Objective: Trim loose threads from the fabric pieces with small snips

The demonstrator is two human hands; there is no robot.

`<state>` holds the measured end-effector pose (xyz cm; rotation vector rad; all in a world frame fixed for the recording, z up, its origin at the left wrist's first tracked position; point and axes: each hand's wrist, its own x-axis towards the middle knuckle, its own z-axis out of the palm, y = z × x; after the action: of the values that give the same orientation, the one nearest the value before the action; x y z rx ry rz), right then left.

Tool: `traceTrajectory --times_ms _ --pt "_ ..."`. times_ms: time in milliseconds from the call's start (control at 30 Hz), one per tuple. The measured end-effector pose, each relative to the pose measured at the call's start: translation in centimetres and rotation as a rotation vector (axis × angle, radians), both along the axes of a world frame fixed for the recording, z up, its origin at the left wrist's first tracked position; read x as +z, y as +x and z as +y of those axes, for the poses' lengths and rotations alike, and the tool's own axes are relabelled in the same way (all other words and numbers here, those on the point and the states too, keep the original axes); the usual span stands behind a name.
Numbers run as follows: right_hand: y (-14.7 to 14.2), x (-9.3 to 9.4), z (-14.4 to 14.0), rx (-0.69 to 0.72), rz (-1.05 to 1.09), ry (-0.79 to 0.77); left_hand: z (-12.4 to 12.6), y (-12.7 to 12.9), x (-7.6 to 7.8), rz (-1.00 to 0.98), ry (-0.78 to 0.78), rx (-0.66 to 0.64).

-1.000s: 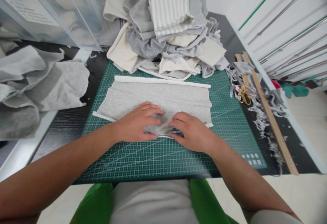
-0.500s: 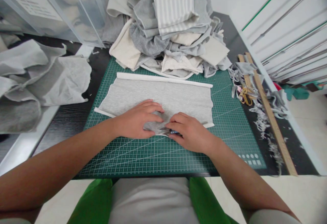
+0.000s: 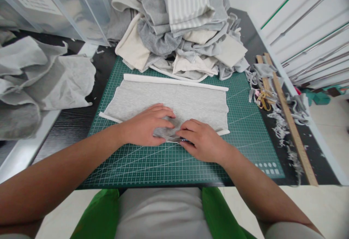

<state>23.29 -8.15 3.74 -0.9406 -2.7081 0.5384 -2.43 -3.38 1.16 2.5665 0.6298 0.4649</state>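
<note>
Black table (image 3: pixel 71 130), green cutting mat (image 3: pixel 245 130), wooden ruler (image 3: pixel 289 122)
</note>
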Motion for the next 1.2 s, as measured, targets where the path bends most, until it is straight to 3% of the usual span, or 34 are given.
traceTrajectory --times_ms 1200 --pt "-0.43 0.21 -0.63 0.026 -0.138 0.076 0.07 0.22 0.13 -0.030 0.036 -0.009"
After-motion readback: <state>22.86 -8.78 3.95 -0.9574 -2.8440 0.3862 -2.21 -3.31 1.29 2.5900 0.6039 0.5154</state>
